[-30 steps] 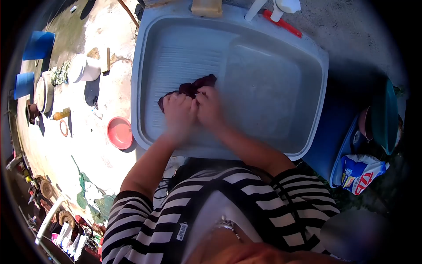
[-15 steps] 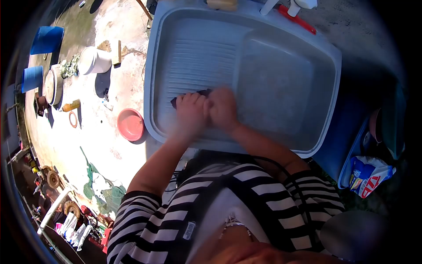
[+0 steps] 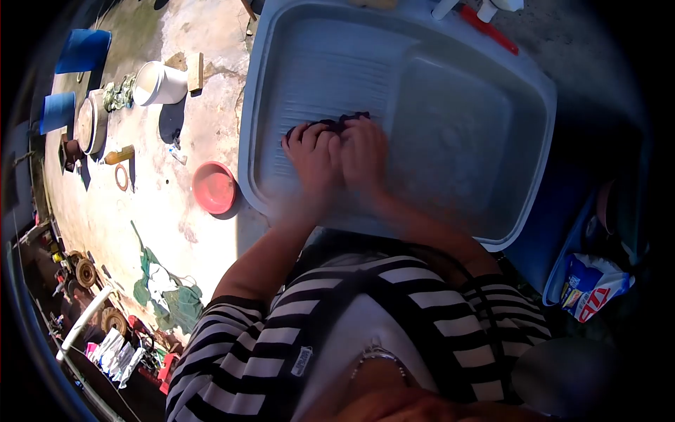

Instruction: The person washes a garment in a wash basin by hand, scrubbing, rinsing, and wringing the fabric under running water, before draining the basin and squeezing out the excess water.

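Note:
A small dark cloth (image 3: 357, 116) lies bunched on the ribbed washboard (image 3: 334, 77), the left part of a grey laundry sink (image 3: 247, 133). My left hand (image 3: 311, 151) grips the cloth's left end with its fingers curled over it. Close beside it, my right hand (image 3: 362, 151) is closed on the other end. Most of the cloth is hidden under my fingers. Right of the washboard is the sink's deep basin (image 3: 457, 133), which seems to have cloudy water in it.
A white tap (image 3: 486, 10) and a red-handled object (image 3: 489, 29) are at the sink's far edge. A red bowl (image 3: 214, 188) and a white bucket (image 3: 160, 84) are on the concrete to the left. On the right lies a blue-and-white packet (image 3: 594, 285).
Both hands have slid forward over the washboard with the dark cloth. More of the cloth shows above my fingers, and the whole view has shifted slightly.

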### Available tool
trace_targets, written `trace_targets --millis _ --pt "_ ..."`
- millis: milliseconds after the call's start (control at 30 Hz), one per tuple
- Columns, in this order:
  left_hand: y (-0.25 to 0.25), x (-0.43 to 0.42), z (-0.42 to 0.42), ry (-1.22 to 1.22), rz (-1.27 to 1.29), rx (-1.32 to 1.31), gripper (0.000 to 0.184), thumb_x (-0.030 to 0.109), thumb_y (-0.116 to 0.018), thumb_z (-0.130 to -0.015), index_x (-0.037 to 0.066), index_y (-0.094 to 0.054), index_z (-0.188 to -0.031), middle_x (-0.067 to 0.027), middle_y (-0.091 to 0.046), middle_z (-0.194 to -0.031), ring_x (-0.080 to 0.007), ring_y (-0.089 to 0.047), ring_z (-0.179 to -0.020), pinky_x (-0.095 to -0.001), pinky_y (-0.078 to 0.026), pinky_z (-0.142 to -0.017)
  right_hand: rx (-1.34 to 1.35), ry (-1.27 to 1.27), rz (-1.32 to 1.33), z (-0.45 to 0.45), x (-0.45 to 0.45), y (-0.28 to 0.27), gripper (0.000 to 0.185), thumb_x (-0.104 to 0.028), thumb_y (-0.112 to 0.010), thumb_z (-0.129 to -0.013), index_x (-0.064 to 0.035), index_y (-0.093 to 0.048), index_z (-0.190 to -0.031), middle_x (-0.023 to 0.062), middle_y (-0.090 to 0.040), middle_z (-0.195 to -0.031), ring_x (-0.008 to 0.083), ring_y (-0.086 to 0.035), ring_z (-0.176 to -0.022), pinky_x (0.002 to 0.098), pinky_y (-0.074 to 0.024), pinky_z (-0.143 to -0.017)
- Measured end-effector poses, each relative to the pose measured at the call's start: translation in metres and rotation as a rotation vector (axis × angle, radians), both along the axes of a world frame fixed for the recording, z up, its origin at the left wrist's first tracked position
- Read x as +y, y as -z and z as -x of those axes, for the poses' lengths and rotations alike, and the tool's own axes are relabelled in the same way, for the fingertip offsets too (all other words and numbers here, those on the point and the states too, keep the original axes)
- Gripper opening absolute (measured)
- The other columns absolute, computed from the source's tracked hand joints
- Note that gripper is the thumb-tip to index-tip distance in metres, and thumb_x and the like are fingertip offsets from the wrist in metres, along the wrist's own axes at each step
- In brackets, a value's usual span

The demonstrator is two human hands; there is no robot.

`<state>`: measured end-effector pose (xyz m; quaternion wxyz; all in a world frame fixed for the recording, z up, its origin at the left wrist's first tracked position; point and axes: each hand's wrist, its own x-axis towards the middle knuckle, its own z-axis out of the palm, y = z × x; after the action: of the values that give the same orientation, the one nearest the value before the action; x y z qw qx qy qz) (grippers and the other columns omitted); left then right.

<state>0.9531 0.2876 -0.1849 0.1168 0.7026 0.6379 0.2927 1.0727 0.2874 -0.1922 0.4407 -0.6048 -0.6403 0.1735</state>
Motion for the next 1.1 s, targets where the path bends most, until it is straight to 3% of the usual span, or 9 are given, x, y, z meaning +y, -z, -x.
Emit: trace_targets --millis 33,167,400,600,700,767,900,967,1100 --pt "0.002 -0.015 0.001 0.042 -0.101 -0.021 0.02 0.024 -0.056 -0.098 0.008 -0.068 -0.096 -0.0103 -0.064 -0.114 -0.0361 -0.052 -0.118 -0.0563 -0.03 -0.11 0.132 0.062 0.009 0.01 -0.019 -0.001 0.012 -0.01 -0.058 -0.082 -0.0043 -0.06 -0.092 0.0169 -0.065 -0.108 0.0402 -0.058 -0.108 0.0519 -0.0415 -0.099" --pt "0.0 0.011 0.005 0.182 -0.108 0.074 0.017 0.02 -0.056 -0.096 0.008 -0.064 -0.088 -0.0118 -0.061 -0.095 -0.035 -0.053 -0.099 -0.051 -0.036 -0.096 0.096 0.005 -0.048 0.01 0.005 0.02 0.011 -0.01 -0.055 -0.074 -0.0043 -0.055 -0.084 0.0184 -0.06 -0.096 0.0406 -0.056 -0.091 0.0517 -0.0426 -0.084" --pt "0.016 0.083 0.021 0.493 -0.004 -0.039 0.02 0.022 -0.053 -0.096 0.007 -0.063 -0.086 -0.0153 -0.062 -0.088 -0.0382 -0.057 -0.086 -0.049 -0.043 -0.08 0.058 -0.258 -0.207 -0.018 0.069 0.038 0.013 -0.014 -0.056 -0.075 -0.0035 -0.056 -0.083 0.0192 -0.057 -0.089 0.043 -0.055 -0.087 0.0557 -0.0434 -0.08" --pt "0.025 0.086 0.019 0.498 -0.03 -0.1 0.025 0.022 -0.049 -0.099 0.006 -0.062 -0.086 -0.0171 -0.063 -0.086 -0.0401 -0.058 -0.084 -0.0488 -0.043 -0.079 -0.023 -0.534 0.111 -0.047 0.084 0.046 0.023 -0.015 -0.059 -0.081 -0.002 -0.063 -0.099 0.019 -0.063 -0.102 0.042 -0.059 -0.096 0.0531 -0.0469 -0.088" --pt "0.027 0.082 0.015 0.44 -0.106 -0.056 0.026 0.024 -0.049 -0.099 0.006 -0.062 -0.085 -0.0163 -0.063 -0.087 -0.0397 -0.058 -0.086 -0.0485 -0.044 -0.08 0.169 -0.356 -0.103 -0.057 0.058 0.035 0.023 -0.018 -0.059 -0.092 -0.003 -0.065 -0.109 0.0191 -0.066 -0.113 0.0419 -0.06 -0.106 0.049 -0.0484 -0.095" --pt "0.025 0.074 0.015 0.417 -0.122 -0.045 0.027 0.025 -0.047 -0.099 0.006 -0.062 -0.087 -0.0157 -0.063 -0.09 -0.0395 -0.058 -0.088 -0.0489 -0.043 -0.081 0.242 -0.06 0.0 -0.083 0.029 0.054 0.024 -0.02 -0.058 -0.099 -0.0046 -0.065 -0.115 0.0182 -0.067 -0.118 0.0408 -0.06 -0.114 0.0489 -0.0476 -0.1" --pt "0.023 0.071 0.009 0.393 -0.142 -0.063 0.026 0.024 -0.046 -0.098 0.007 -0.062 -0.088 -0.0152 -0.063 -0.091 -0.0389 -0.058 -0.089 -0.0483 -0.043 -0.081 -0.434 0.355 0.369 -0.219 -0.01 0.118 0.022 -0.017 -0.062 -0.095 -0.008 -0.071 -0.113 0.0175 -0.069 -0.113 0.0375 -0.065 -0.109 0.0504 -0.0516 -0.096" --pt "0.021 0.072 0.008 0.387 -0.145 -0.023 0.026 0.024 -0.046 -0.098 0.006 -0.062 -0.087 -0.015 -0.063 -0.09 -0.0387 -0.058 -0.089 -0.048 -0.043 -0.081 -0.822 0.28 0.661 -0.273 -0.024 0.16 0.019 -0.017 -0.063 -0.091 -0.0093 -0.074 -0.105 0.0157 -0.07 -0.107 0.0355 -0.068 -0.102 0.0482 -0.0549 -0.091" --pt "0.019 0.075 0.005 0.399 -0.151 -0.033 0.026 0.024 -0.046 -0.097 0.006 -0.062 -0.088 -0.0154 -0.063 -0.09 -0.0385 -0.058 -0.089 -0.0474 -0.042 -0.081 -0.795 0.228 0.545 -0.299 -0.028 0.175 0.019 -0.016 -0.061 -0.088 -0.0101 -0.074 -0.1 0.0138 -0.071 -0.102 0.035 -0.069 -0.098 0.0473 -0.0556 -0.088"
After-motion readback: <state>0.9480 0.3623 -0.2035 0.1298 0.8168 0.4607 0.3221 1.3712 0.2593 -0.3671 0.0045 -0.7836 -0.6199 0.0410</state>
